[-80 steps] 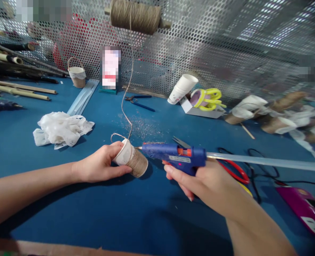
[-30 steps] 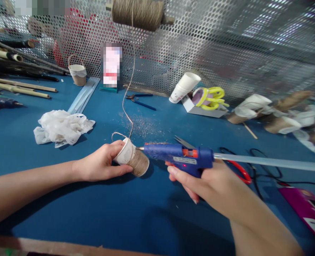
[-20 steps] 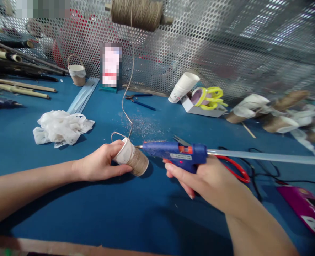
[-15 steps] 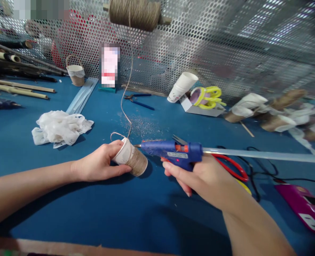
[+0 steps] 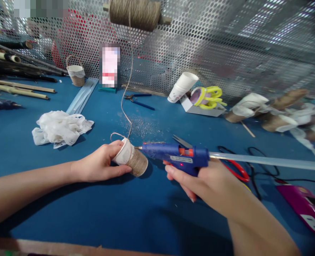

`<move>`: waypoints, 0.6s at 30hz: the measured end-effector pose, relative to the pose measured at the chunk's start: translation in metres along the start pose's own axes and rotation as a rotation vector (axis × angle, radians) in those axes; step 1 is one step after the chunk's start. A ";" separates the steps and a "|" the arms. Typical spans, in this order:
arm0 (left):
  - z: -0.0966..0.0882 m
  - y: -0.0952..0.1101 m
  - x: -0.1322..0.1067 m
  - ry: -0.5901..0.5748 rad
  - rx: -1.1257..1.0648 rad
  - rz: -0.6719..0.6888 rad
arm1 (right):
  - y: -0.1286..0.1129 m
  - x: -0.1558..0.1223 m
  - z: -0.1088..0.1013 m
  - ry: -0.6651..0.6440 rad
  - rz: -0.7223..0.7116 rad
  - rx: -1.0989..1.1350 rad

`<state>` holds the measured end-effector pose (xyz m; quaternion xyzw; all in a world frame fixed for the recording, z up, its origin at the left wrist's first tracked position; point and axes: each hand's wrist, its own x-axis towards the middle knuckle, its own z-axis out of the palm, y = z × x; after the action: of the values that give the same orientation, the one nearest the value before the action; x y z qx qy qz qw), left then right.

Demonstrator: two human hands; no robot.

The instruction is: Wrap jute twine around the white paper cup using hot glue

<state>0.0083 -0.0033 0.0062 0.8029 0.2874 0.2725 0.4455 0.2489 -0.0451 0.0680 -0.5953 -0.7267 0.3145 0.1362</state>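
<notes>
My left hand [image 5: 104, 161] grips a paper cup [image 5: 138, 163] tilted on its side, fingers inside its white mouth and thumb along the outside. Brown twine is wound around the cup's lower part. A loose strand of twine [image 5: 122, 106] runs from the cup up to a large spool [image 5: 134, 13]. In my right hand [image 5: 200, 181] is a blue hot glue gun [image 5: 179, 156] with its small light lit red and a long clear glue stick [image 5: 253, 160] out of its back. The nozzle points left at the cup's side, touching it or very near; I cannot tell which.
Crumpled white lace [image 5: 61, 128] lies at left near clear glue sticks [image 5: 83, 96]. A small twine basket [image 5: 76, 75], pliers [image 5: 140, 101], stacked paper cups [image 5: 182, 87] and a box of yellow-handled scissors [image 5: 205, 106] stand farther back. Red-handled scissors [image 5: 237, 170], black cords and a purple power strip [image 5: 303, 208] are at right.
The glue gun and my right hand have shifted slightly right and down, the nozzle staying by the cup. My left hand and the cup have hardly moved.
</notes>
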 end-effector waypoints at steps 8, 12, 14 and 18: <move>0.001 -0.001 0.000 0.005 -0.066 -0.104 | -0.015 -0.017 0.004 0.046 0.064 0.003; 0.001 -0.001 0.001 -0.002 -0.072 -0.084 | -0.014 -0.016 0.004 0.021 0.050 -0.023; 0.001 -0.001 0.000 0.002 -0.063 -0.079 | -0.010 -0.013 0.002 -0.010 0.028 -0.006; 0.001 -0.001 0.000 -0.004 -0.032 -0.061 | 0.000 -0.006 -0.001 -0.041 -0.015 0.035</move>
<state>0.0086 -0.0033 0.0044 0.7872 0.3063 0.2615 0.4669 0.2510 -0.0507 0.0704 -0.5807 -0.7283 0.3383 0.1342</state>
